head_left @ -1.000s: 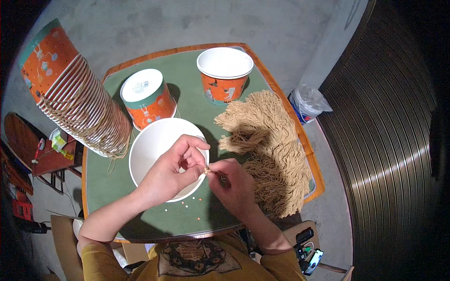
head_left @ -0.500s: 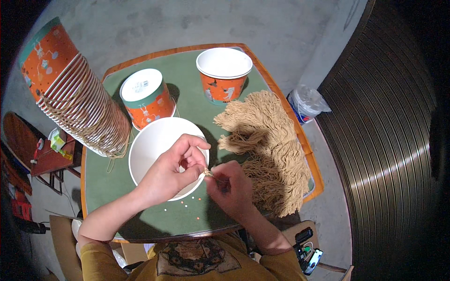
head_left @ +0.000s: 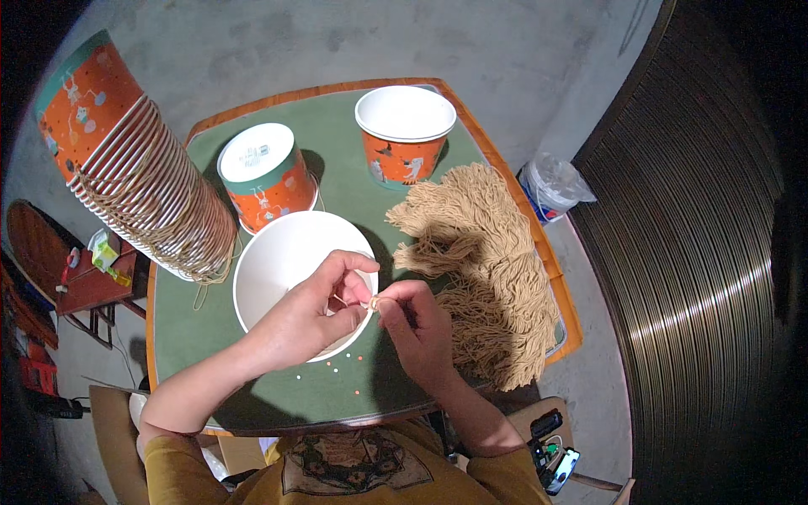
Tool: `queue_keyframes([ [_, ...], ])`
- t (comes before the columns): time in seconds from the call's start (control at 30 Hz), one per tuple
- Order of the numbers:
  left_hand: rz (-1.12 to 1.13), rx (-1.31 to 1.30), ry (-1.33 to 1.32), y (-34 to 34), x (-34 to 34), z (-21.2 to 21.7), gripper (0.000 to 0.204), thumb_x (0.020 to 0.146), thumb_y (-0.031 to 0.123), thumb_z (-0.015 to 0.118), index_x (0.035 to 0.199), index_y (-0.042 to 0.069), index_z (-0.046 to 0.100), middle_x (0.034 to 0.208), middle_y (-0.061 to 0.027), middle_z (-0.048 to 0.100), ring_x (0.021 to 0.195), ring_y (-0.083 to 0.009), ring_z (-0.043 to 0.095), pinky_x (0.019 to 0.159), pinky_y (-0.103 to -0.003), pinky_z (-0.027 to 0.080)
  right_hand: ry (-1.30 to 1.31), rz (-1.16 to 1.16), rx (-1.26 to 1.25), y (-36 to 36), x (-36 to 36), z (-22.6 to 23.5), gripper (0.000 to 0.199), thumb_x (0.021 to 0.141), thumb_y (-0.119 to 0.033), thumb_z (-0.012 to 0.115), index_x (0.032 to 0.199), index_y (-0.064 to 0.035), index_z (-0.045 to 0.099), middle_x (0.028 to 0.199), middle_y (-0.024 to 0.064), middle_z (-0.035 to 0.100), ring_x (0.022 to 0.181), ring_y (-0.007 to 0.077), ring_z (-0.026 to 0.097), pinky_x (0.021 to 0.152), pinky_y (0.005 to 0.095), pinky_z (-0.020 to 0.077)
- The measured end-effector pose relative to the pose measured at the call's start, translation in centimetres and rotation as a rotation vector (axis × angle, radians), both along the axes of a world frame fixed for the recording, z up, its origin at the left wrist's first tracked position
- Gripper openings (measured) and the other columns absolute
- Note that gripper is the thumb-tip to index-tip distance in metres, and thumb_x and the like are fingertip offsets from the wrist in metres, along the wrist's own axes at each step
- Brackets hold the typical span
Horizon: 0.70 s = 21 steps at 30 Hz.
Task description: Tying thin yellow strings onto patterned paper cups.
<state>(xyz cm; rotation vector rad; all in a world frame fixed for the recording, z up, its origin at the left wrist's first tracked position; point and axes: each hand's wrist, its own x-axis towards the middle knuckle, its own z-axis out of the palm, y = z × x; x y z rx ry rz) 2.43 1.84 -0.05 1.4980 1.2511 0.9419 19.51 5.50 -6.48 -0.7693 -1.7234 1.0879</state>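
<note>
At the right rim of a large white paper bucket (head_left: 265, 269), my two hands meet over a short bit of tan cord (head_left: 374, 304). My left hand (head_left: 316, 303) pinches it between thumb and fingers, its forefinger raised. From the other side, my right hand (head_left: 412, 324) grips the same cord with thumb and forefinger. The cord looks looped or knotted there; its finer detail is too small to make out. Close to my right hand lies a thick heap of tan cord strands (head_left: 505, 278). Small white and orange bits (head_left: 345, 368) are scattered on the green table below my hands.
A tall leaning stack of orange buckets (head_left: 151, 185), wound with cord, stands at left. An upturned orange bucket (head_left: 268, 172) and an upright one (head_left: 406, 139) sit farther back on the green table (head_left: 202, 337). Beyond its right edge are a plastic-lined pail (head_left: 551, 189) and a ribbed metal shutter (head_left: 690, 252).
My right hand has turned and come up a little, so its thumb and forefinger now show on the cord. My left hand stays nearly in place.
</note>
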Motion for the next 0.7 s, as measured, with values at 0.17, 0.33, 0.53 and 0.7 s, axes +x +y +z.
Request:
queue_keyframes([
  [0.17,-0.017,-0.010,0.038,0.0,-0.2,0.0,0.040,0.087,-0.002,0.054,0.123,0.007,0.041,0.083,0.0005,0.050,0.077,-0.0084,0.051,0.072,-0.025,0.045,-0.023,-0.005,-0.007,-0.3,-0.2,-0.1,0.017,0.095,-0.022,0.055,0.098,-0.0049,0.052,0.077,0.0084,0.061,0.067,0.0179,0.061,0.062,0.0333,0.0502],
  [0.33,0.041,-0.005,0.293,-0.3,0.5,1.0,0.030,0.084,-0.002,0.053,0.112,0.007,0.045,0.084,0.0002,0.049,0.077,-0.0078,0.050,0.066,-0.025,0.043,-0.030,-0.025,0.019,-0.6,-0.2,-0.3,0.013,0.094,-0.017,0.056,0.096,-0.0045,0.052,0.074,0.0053,0.061,0.064,0.0126,0.059,0.059,0.0281,0.0480],
  [0.53,0.037,0.371,0.530,-0.4,-0.1,0.1,0.012,0.079,-0.002,0.051,0.090,0.003,0.053,0.083,-0.0085,0.050,0.072,-0.0213,0.055,0.063,-0.032,0.045,-0.050,-0.016,0.014,-1.2,0.2,-1.1,0.011,0.095,-0.014,0.054,0.096,-0.0037,0.051,0.073,0.0030,0.061,0.062,0.0075,0.056,0.055,0.0230,0.0462],
  [0.7,0.003,0.280,0.483,-0.5,-0.2,0.8,0.008,0.080,0.000,0.052,0.087,0.002,0.052,0.084,-0.0106,0.049,0.073,-0.0260,0.055,0.066,-0.034,0.046,-0.029,0.015,-0.016,-1.5,0.2,-1.1,0.013,0.097,-0.016,0.051,0.096,-0.0033,0.050,0.075,0.0043,0.061,0.063,0.0081,0.057,0.055,0.0232,0.0467],
])
